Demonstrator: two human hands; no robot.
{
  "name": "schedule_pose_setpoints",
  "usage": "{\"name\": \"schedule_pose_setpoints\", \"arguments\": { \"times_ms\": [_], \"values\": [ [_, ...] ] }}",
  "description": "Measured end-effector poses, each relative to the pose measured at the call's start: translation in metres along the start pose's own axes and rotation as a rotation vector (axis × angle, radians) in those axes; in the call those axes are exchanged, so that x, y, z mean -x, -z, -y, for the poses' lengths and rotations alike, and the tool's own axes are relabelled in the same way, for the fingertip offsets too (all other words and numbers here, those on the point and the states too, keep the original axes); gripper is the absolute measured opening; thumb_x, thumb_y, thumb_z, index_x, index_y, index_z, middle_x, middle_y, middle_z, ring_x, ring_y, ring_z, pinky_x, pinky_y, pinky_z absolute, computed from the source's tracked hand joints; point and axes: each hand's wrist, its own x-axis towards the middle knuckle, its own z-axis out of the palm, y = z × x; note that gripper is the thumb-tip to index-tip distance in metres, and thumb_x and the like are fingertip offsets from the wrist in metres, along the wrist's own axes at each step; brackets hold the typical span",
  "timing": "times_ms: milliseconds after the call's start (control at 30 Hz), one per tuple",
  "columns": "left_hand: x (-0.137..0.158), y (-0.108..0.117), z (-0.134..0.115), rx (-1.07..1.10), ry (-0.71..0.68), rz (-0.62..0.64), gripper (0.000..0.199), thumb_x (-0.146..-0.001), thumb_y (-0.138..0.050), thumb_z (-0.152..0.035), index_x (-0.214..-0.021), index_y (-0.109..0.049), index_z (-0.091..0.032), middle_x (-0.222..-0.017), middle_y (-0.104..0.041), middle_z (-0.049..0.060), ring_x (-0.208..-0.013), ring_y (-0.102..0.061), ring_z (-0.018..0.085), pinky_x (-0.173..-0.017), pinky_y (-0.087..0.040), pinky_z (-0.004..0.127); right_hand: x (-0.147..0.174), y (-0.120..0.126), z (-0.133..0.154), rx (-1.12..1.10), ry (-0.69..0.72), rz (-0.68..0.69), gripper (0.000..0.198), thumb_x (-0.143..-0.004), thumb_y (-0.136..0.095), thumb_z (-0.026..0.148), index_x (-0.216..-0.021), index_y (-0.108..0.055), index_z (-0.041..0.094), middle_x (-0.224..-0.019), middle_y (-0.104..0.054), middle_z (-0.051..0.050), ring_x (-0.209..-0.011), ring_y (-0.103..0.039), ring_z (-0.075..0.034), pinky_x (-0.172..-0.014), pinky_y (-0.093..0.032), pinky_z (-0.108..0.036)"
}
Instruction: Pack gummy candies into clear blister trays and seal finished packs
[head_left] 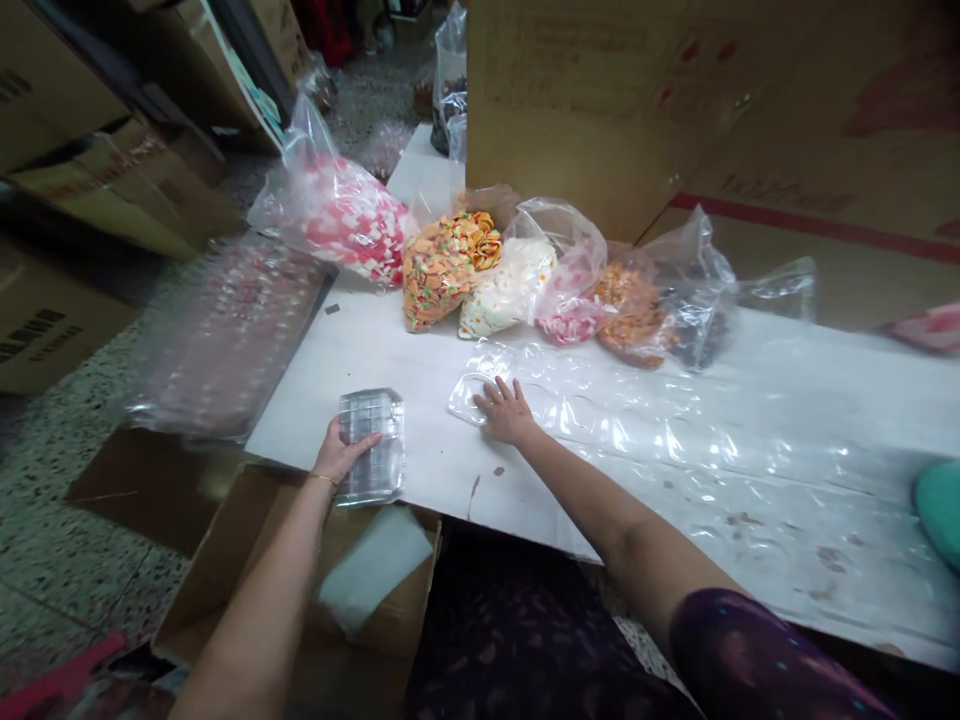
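Left hand (346, 452) grips clear plastic stack (386, 455) at table (435, 480) edge; right hand (508, 415), fingers spread, rests on clear tray (466, 390). Risk: loosened thumb could drop stack into carton (244, 545).

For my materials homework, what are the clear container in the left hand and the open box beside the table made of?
The clear container looks like thin, glossy plastic, since it's see-through with bright glints. The open box is probably dull cardboard: flat brown walls without shine.
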Motion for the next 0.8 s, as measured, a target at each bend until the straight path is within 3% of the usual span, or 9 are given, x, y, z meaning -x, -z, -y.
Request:
{"name": "schedule_pose_setpoints", "arguments": {
  "times_ms": [67, 133, 267, 400, 533, 800],
  "values": [
    [0.001, -0.004, 0.002, 0.000, 0.011, -0.003, 0.072, -0.047, -0.078, -0.035, -0.109, -0.043, -0.020, -0.099, -0.060, 0.008, -0.085, -0.060, 0.020, -0.081, -0.047, 0.038, 0.011, 0.004, 0.004, -0.084, -0.014, -0.059, 0.066, -0.069, -0.057, 0.040, -0.130, -0.038, 0.021, -0.140, -0.028, -0.010, -0.131, -0.005, -0.033, -0.101, 0.006, -0.053],
    [0.004, -0.011, 0.004, 0.014, 0.008, 0.003, 0.072, -0.048, -0.078, -0.035, -0.109, -0.042, -0.021, -0.099, -0.060, 0.008, -0.085, -0.060, 0.020, -0.081, -0.047, 0.038, 0.019, 0.005, 0.026, -0.304, 0.012, -0.148, 0.060, -0.070, -0.058, 0.040, -0.125, -0.044, 0.020, -0.135, -0.036, -0.012, -0.128, -0.017, -0.032, -0.102, -0.003, -0.052],
    [0.018, -0.032, 0.004, 0.083, -0.024, 0.046, 0.069, -0.049, -0.078, -0.034, -0.107, -0.043, -0.021, -0.097, -0.060, 0.006, -0.086, -0.060, 0.019, -0.081, -0.047, 0.037, 0.028, -0.005, 0.096, -1.090, 0.110, -0.191, 0.035, -0.071, -0.058, 0.043, -0.099, -0.059, 0.022, -0.101, -0.059, -0.006, -0.096, -0.051, -0.019, -0.087, -0.036, -0.037],
    [0.031, -0.047, 0.007, 0.099, -0.017, 0.053, 0.073, -0.048, -0.078, -0.032, -0.111, -0.042, -0.021, -0.101, -0.059, 0.007, -0.090, -0.059, 0.020, -0.084, -0.045, 0.038, 0.036, -0.018, 0.129, -1.717, -0.143, -0.099, 0.028, -0.059, -0.067, 0.041, -0.075, -0.060, 0.019, -0.075, -0.057, 0.002, -0.070, -0.050, -0.012, -0.070, -0.040, -0.028],
    [0.042, -0.048, 0.012, 0.092, -0.007, 0.070, 0.076, -0.049, -0.078, -0.030, -0.114, -0.042, -0.021, -0.104, -0.059, 0.009, -0.093, -0.057, 0.021, -0.085, -0.043, 0.038, 0.044, -0.025, 0.128, -1.988, -0.244, 0.003, 0.025, -0.052, -0.073, 0.033, -0.067, -0.061, 0.018, -0.066, -0.055, 0.004, -0.059, -0.046, -0.008, -0.063, -0.038, -0.025],
    [0.055, -0.049, 0.021, 0.111, 0.024, 0.120, 0.085, -0.049, -0.078, -0.029, -0.122, -0.036, -0.023, -0.112, -0.056, 0.009, -0.101, -0.055, 0.021, -0.091, -0.040, 0.037, 0.056, -0.045, 0.134, -2.236, -0.396, 0.044, 0.027, -0.045, -0.078, 0.028, -0.066, -0.065, 0.017, -0.065, -0.060, 0.002, -0.058, -0.049, -0.008, -0.064, -0.040, -0.027]
  ]
}}
